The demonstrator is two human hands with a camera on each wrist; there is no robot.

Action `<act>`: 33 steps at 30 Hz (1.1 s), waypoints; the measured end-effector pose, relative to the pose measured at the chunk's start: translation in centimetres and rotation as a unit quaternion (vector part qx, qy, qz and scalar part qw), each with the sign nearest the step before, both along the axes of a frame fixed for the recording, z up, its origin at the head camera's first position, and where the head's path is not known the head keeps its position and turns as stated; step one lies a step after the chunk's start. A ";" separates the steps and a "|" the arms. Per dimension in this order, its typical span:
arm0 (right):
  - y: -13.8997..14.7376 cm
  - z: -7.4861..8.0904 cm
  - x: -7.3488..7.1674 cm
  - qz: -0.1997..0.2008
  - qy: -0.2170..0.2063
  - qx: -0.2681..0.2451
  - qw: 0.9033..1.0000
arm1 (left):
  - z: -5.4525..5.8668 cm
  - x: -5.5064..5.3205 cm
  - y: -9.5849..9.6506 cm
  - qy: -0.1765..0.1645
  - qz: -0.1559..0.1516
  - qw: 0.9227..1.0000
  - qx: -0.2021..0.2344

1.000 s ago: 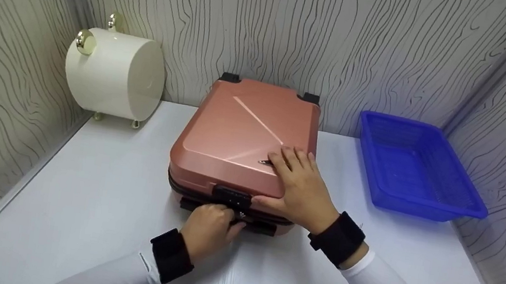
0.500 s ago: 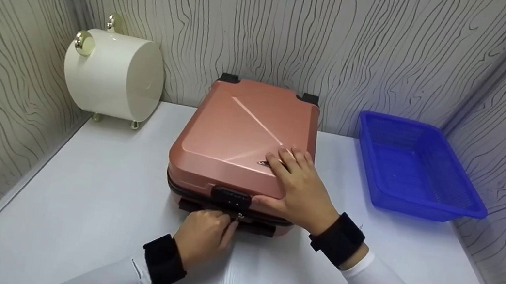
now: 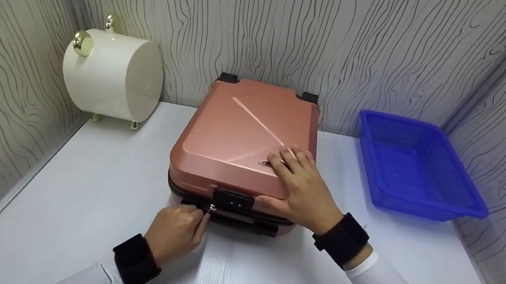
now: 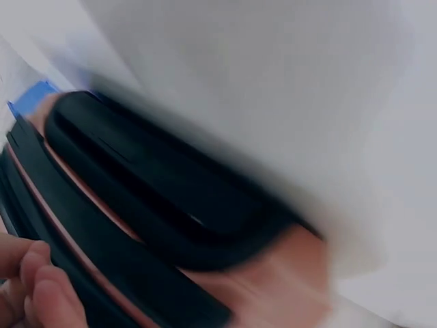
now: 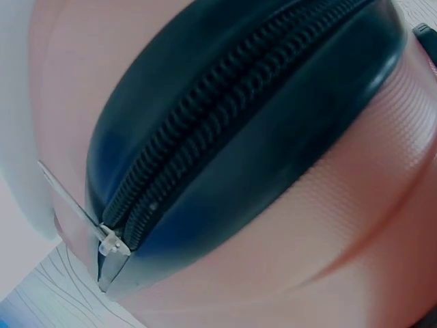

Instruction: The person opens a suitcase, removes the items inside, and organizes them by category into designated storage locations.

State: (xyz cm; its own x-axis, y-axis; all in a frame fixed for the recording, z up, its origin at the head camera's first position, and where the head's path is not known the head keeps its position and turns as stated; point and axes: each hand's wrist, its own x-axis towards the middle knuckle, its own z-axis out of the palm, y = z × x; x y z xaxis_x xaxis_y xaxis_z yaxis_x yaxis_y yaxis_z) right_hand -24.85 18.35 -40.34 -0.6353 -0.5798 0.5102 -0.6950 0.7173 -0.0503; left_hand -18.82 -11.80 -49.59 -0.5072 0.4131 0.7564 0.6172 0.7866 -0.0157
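A pink hard-shell suitcase [image 3: 247, 126] lies flat on the white table. At its front edge, my left hand [image 3: 176, 230] pinches a small metal zipper pull [image 3: 212, 208], just left of the black lock [image 3: 233, 199]. In the left wrist view, the curled fingers [image 4: 51, 294] show beside the dark zipper band and the black handle [image 4: 157, 178]. My right hand [image 3: 305, 190] rests spread on the suitcase lid's front right corner. From the right wrist, two rows of zipper teeth [image 5: 198, 113] run along the black band to another metal slider [image 5: 115, 240].
On the left stands a cream drum-shaped container [image 3: 105, 73] with gold knobs and feet. A blue plastic basket [image 3: 416, 202] sits at the right. Patterned panels [image 3: 278, 23] wall in the back and both sides of the table [image 3: 95, 189].
My left hand has slid leftward along the suitcase's front edge, taking the zipper pull with it past the lock. The right hand stays on the lid.
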 end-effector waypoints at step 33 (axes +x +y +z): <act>1.8 -0.1 -0.2 0.018 -0.019 -0.006 1.000 | 3.8 -10.7 -8.2 -0.256 0.137 0.954 0.073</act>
